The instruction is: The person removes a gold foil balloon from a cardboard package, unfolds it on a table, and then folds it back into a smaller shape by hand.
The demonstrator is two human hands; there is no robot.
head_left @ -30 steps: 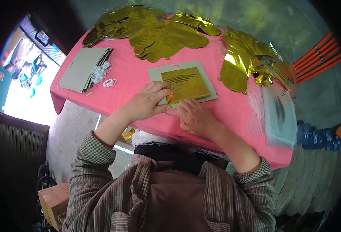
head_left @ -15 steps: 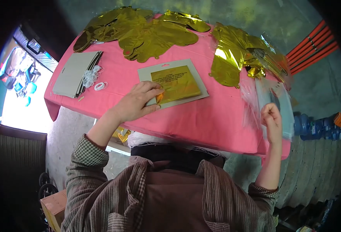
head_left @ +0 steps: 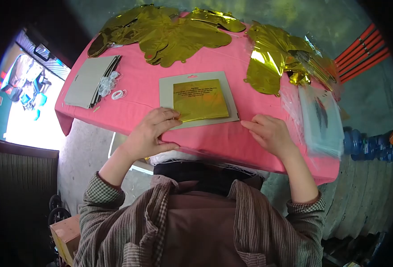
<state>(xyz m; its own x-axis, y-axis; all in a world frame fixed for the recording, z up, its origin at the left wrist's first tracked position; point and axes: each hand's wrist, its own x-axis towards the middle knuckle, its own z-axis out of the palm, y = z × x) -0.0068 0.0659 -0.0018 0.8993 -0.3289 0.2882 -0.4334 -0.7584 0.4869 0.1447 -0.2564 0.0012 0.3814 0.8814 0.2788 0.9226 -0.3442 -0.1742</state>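
Note:
A grey card [head_left: 166, 84] with a hang hole lies in the middle of the table, and a folded gold foil packet [head_left: 201, 104] with dark print rests on it. My left hand [head_left: 152, 133] touches the lower left corner of the card and packet with its fingertips, thumb spread apart below. Close to the card's lower right corner is my right hand [head_left: 270, 133], fingers loosely stretched towards it with nothing visible in them. A stack of clear plastic bags [head_left: 323, 124] lies to the right of that hand.
Gold foil balloons [head_left: 178, 40] cover the far side of the pink table [head_left: 147, 95], with more foil [head_left: 267, 58] at the far right. Grey cards [head_left: 89, 82] are stacked at the left beside white string coils [head_left: 109, 84]. Blue water bottles [head_left: 368, 147] stand on the floor at right.
My right hand has moved left from the plastic bags to the card, its fingers uncurling. My left hand has slid off the packet's front to the corner. The card has turned slightly.

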